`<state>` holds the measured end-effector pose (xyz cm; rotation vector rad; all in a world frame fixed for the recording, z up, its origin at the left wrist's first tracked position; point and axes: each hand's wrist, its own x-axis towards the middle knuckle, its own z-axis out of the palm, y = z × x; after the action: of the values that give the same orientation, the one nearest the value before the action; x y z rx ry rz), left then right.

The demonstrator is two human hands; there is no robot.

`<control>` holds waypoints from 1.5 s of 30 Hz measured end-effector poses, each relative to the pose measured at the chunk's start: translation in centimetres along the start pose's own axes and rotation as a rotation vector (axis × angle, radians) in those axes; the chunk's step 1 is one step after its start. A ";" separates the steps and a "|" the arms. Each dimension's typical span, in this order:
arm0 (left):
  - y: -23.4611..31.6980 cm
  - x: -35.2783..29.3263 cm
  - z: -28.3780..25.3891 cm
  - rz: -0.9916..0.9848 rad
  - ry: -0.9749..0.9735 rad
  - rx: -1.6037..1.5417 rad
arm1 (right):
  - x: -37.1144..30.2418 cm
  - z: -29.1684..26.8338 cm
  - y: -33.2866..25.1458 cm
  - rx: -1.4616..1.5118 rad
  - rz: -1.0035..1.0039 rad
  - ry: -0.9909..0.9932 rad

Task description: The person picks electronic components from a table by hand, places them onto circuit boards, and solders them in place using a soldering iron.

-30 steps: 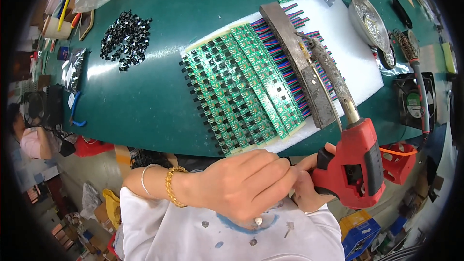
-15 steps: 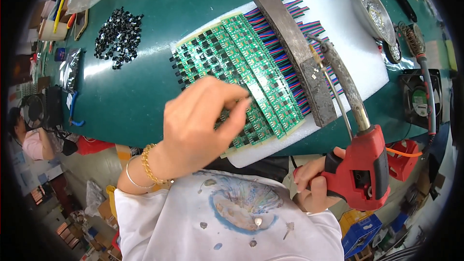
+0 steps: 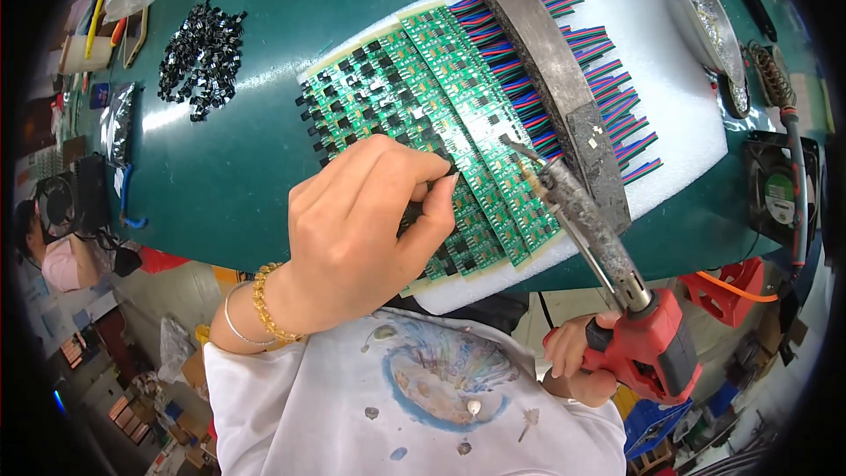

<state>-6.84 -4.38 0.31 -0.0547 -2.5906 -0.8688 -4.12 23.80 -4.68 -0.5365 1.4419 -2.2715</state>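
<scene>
My left hand [image 3: 366, 211] is closed in a pinch over the green circuit boards [image 3: 441, 70], its thumb and forefinger on a small black component [image 3: 453, 170] that they largely hide. In my right hand [image 3: 577, 357] is the grip of a red soldering gun [image 3: 648, 348]. The gun's long metal barrel points up and left, and its bent tip hangs over the right-hand board strip. Black components stand in rows on the boards. A grey metal bar [image 3: 551, 79] lies across the coloured wires [image 3: 520, 92] at the boards' right side.
White foam [image 3: 683, 115] lies beneath the boards on the green table [image 3: 264, 185]. Loose black components [image 3: 201, 57] are heaped at the left. To the right are a metal bowl [image 3: 705, 22], a second soldering iron [image 3: 789, 137] and a small fan [image 3: 780, 189]. Another person [image 3: 62, 256] is at far left.
The soldering gun has swung left and down, taking its tip from above the metal bar to over the boards. My left hand stays pinched at nearly the same spot. The whole view has shifted slightly.
</scene>
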 end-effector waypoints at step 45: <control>0.5 1.0 -0.9 -0.031 -0.134 0.040 | 0.8 -2.4 -4.1 -0.346 0.625 -0.272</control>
<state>-7.32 -4.59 1.69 -0.0632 -2.7397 -0.8507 -6.60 26.84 -1.80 -0.3978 1.5886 -1.4236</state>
